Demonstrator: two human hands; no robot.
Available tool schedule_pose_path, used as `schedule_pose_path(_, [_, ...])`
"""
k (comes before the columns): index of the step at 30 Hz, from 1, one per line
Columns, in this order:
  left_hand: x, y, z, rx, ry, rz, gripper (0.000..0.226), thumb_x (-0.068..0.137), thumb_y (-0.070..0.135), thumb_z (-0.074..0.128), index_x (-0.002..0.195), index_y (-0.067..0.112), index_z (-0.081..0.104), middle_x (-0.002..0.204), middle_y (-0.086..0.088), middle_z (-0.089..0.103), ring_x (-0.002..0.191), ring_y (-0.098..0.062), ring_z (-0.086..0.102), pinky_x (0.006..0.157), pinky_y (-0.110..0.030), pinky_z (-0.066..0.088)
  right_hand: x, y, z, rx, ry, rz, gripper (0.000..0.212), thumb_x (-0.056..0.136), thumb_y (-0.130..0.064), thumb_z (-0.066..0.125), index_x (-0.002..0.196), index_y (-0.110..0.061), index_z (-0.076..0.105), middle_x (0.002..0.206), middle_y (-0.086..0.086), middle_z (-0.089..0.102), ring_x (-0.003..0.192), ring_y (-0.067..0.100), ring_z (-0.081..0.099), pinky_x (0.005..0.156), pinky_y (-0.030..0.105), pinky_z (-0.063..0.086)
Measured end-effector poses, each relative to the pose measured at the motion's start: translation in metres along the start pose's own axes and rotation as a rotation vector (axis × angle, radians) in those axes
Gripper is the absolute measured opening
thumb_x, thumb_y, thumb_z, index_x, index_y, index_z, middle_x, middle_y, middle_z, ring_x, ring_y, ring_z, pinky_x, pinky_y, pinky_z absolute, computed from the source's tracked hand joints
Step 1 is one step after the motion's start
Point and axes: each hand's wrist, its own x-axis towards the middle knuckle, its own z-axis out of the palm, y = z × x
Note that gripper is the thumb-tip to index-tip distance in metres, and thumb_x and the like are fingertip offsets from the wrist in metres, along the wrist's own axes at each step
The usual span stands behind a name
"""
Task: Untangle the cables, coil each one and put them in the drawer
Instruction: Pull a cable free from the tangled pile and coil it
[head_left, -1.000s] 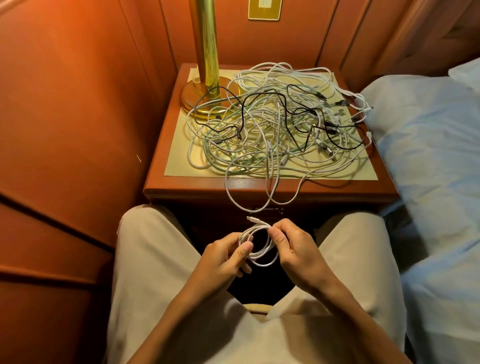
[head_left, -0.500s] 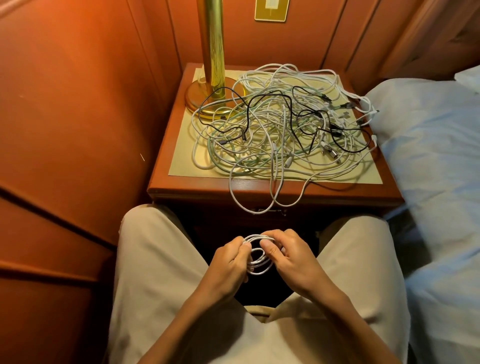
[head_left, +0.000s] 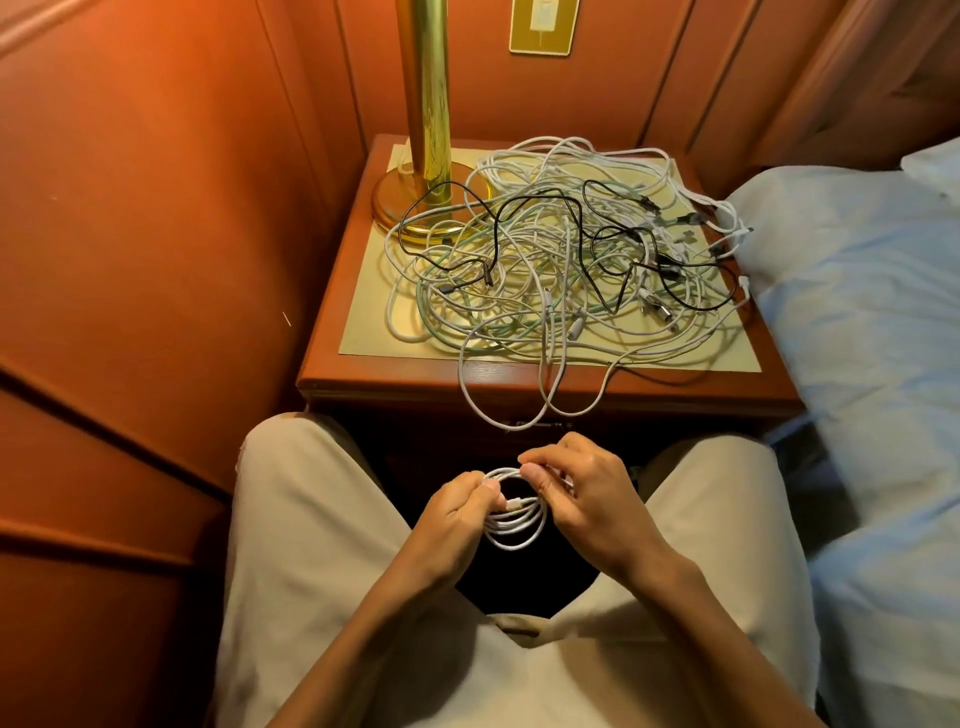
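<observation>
White coil (head_left: 514, 525): small loops, long axis roughly vertical, plug end pointing left.
Left hand (head_left: 457, 512): fingers pinching coil's left side.
Right hand (head_left: 587, 499): fingertips gripping its top.

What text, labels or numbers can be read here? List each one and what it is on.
None can be read.
The brass wall plate shows only a pale blurred mark, no legible text.
The coiled white cable, the tangled cables and the lamp show no visible writing.
</observation>
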Motion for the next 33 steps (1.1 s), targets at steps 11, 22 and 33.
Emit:
schedule_pose_path(11, [0.002, -0.001, 0.000, -0.108, 0.023, 0.009, 0.031, 0.106, 0.022, 0.040, 0.085, 0.009, 0.058, 0.075, 0.000, 0.057, 0.069, -0.008, 0.054, 0.063, -0.022, 0.045, 0.000, -0.003, 0.008, 0.201, -0.121, 0.212, 0.042, 0.102, -0.035, 0.048, 0.067, -0.016, 0.063, 0.053, -0.010, 0.057, 0.052, 0.006, 0.055, 0.051, 0.019, 0.038])
schedule_pose_path(22, [-0.002, 0.005, 0.004, -0.237, -0.021, 0.059, 0.024, 0.105, 0.025, 0.040, 0.106, 0.014, 0.062, 0.075, -0.001, 0.066, 0.054, -0.013, 0.060, 0.048, -0.020, 0.044, -0.007, -0.006, 0.020, 0.366, 0.003, 0.280, 0.038, 0.103, -0.030, 0.047, 0.072, -0.013, 0.061, 0.056, -0.004, 0.055, 0.052, 0.007, 0.050, 0.052, 0.034, 0.042])
schedule_pose_path(33, [0.005, -0.006, 0.004, 0.147, 0.170, 0.164, 0.032, 0.105, 0.027, 0.042, 0.078, 0.015, 0.054, 0.065, 0.002, 0.059, 0.052, -0.012, 0.056, 0.050, -0.037, 0.046, -0.003, -0.009, 0.011, 0.519, -0.193, 0.393, 0.016, 0.097, -0.025, 0.062, 0.102, -0.013, 0.071, 0.078, 0.003, 0.070, 0.063, 0.011, 0.062, 0.052, 0.022, 0.047])
